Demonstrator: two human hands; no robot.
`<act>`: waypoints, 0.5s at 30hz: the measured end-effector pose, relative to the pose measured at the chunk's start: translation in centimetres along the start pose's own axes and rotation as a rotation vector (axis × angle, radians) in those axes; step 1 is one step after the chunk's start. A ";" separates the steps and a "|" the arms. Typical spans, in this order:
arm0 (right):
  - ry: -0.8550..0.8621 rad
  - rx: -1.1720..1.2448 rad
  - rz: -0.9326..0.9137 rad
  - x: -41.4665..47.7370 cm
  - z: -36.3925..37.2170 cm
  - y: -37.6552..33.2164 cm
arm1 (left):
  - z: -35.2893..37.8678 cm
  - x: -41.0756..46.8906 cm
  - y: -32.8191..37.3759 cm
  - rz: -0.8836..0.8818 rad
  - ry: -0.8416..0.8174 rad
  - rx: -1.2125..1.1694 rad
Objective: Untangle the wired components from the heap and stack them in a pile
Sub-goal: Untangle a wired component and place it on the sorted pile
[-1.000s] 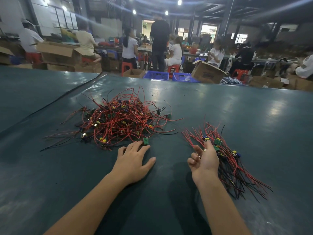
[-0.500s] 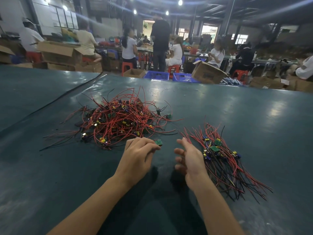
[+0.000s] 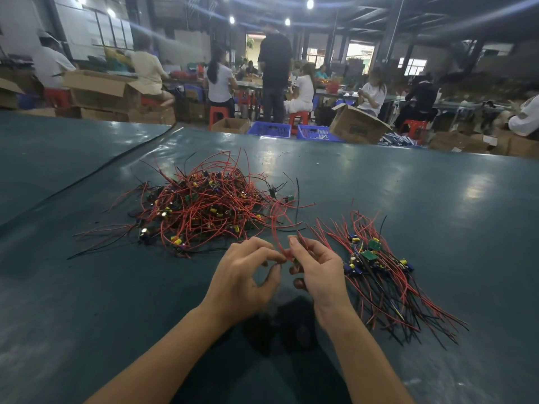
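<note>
A tangled heap (image 3: 201, 205) of red and black wires with small green boards and yellow parts lies on the dark green table (image 3: 437, 205), ahead and left. To the right lies a sorted pile (image 3: 379, 269) of the same wired components, wires fanned toward me. Between them, just above the table, my left hand (image 3: 245, 278) and my right hand (image 3: 318, 272) meet. Both pinch one wired component (image 3: 277, 228) whose red wires loop up from my fingertips toward the heap. Its board is mostly hidden by my right fingers.
The table's far edge runs across the view; a seam (image 3: 87, 176) crosses the cover at left. Beyond stand cardboard boxes (image 3: 357, 128), blue crates (image 3: 269, 129), red stools and several seated people, with one person standing.
My left hand picked a component from the heap's near edge and lifted it. My right hand left the sorted pile, moved left and took hold of the same component.
</note>
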State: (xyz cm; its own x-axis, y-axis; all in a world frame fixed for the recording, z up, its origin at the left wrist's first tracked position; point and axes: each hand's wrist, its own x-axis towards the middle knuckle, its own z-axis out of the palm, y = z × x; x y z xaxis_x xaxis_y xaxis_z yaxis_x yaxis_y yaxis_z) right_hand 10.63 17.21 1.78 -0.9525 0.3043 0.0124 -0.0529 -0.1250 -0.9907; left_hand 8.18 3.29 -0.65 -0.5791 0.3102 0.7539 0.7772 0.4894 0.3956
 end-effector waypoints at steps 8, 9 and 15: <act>-0.073 -0.072 -0.059 -0.2 0.0 0.2 | 0.4 0.2 0.8 -0.480 -0.046 -0.380; -0.071 -0.067 -0.064 -0.2 0.0 0.2 | 0.4 0.2 0.8 -0.509 -0.052 -0.380; -0.080 -0.077 -0.043 -0.2 0.2 0.2 | 0.6 0.3 0.3 -0.554 -0.015 -0.349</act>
State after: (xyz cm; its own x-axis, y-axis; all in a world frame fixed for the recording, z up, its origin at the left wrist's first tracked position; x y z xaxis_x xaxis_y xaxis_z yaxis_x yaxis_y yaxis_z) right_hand 10.77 16.95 1.63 -0.9709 0.2310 0.0625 -0.0736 -0.0399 -0.9965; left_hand 8.11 4.05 -0.59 -0.9183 0.1007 0.3828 0.3952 0.2875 0.8724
